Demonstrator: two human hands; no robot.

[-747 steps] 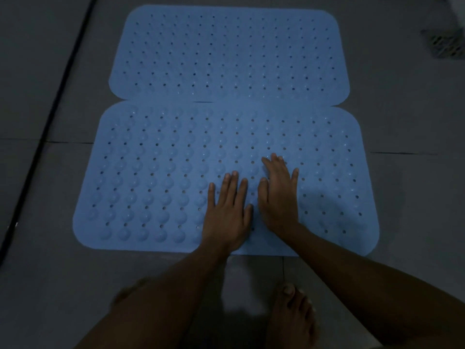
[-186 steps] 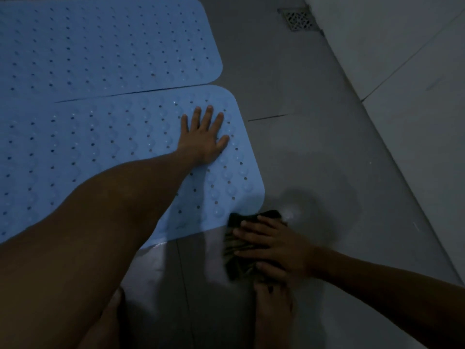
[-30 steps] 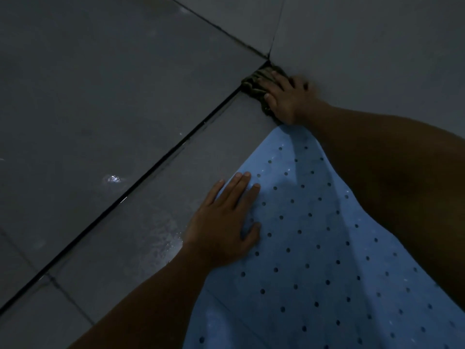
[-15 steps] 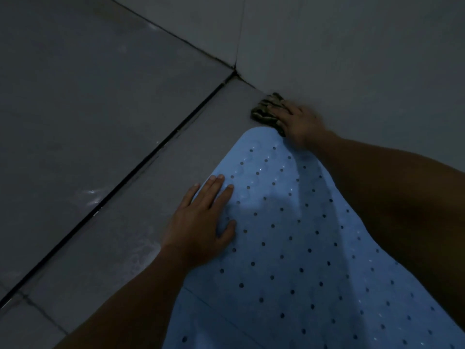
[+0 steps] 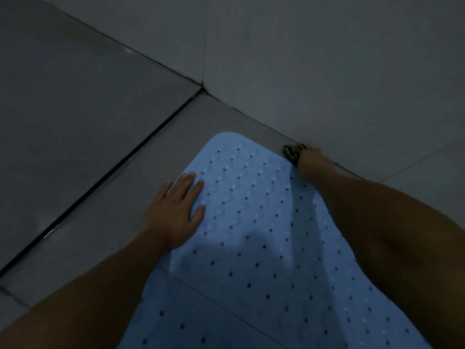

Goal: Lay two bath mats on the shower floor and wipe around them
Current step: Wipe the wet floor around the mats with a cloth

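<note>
Shower floor, grey tile, meets the wall at a corner. Two blue perforated bath mats lie flat on it: the far mat reaches toward the corner, and the near mat abuts it along a seam. The left hand rests flat, fingers straight, on the far mat's left edge, gripping nothing. The right hand presses a dark cloth into the strip between mat and wall; its grip cannot be told. Advisable: steady the mat and draw the cloth along the wall joint without lifting the mat's edge.
</note>
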